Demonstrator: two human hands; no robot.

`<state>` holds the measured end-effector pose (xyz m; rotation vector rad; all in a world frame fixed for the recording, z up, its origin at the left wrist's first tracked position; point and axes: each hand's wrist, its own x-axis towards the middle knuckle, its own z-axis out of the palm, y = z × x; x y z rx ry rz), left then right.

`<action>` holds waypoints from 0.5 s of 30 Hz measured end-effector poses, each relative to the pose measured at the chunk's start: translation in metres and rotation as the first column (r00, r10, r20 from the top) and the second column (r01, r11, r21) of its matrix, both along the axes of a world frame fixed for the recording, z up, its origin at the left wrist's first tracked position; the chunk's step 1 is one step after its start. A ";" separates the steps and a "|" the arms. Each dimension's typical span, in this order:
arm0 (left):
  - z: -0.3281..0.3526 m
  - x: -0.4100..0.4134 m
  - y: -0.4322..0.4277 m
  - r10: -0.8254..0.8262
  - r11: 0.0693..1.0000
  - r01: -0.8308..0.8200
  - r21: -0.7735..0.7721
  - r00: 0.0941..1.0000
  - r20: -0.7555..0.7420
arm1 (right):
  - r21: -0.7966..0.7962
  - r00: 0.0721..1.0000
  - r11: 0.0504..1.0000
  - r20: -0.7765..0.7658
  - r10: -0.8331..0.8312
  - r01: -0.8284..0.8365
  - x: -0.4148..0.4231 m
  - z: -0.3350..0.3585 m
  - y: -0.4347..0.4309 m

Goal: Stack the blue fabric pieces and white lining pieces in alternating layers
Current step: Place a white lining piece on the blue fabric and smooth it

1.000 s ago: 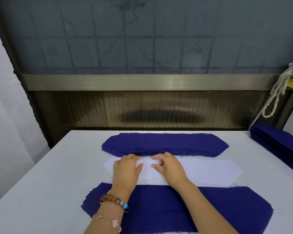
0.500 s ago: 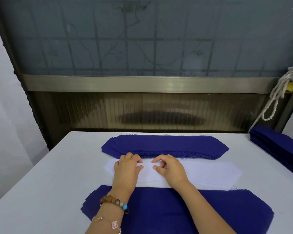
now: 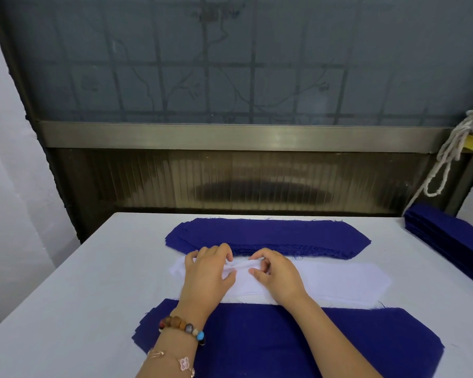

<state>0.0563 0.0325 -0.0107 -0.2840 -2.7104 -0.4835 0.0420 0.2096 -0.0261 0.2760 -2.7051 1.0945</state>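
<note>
White lining-fabric stack [image 3: 339, 279]: long axis parallel to tabletop [image 3: 93, 296] near edge; left hand [image 3: 208, 271], right hand [image 3: 280, 274] pinch top sheet [image 3: 242, 270] left of centre; dark-blue fabric stack [image 3: 284, 342] just nearward.

Three blue fabric stacks on the worktop [image 3: 79, 282]: far stack [image 3: 271, 233] at 12 o'clock, near stack [image 3: 271, 342] at 6, side stack [image 3: 448, 233] at 3. One white lining stack [image 3: 339, 279]. Two hands: left hand [image 3: 206, 271], right hand [image 3: 279, 274]. Two bracelets: beaded bracelet [image 3: 182, 326], chain bracelet [image 3: 172, 360].
</note>
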 end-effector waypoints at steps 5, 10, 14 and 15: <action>-0.002 -0.005 -0.012 0.164 0.982 -0.161 -0.103 0.986 0.023 | -0.003 1.000 1.000 0.007 0.001 -0.001 0.000 0.002 0.000; 0.005 -0.005 -0.013 0.110 0.994 -0.111 -0.022 0.993 -0.041 | 0.000 1.000 1.000 0.014 0.000 0.000 0.001 0.002 0.001; 0.011 -0.002 -0.011 0.080 0.997 -0.079 0.020 0.992 -0.100 | -0.005 1.000 1.000 0.018 -0.010 0.010 0.000 0.002 0.000; 0.011 -0.002 -0.012 0.077 0.997 -0.074 0.029 0.991 -0.111 | -0.006 1.000 1.000 0.016 -0.010 0.010 0.000 0.002 0.000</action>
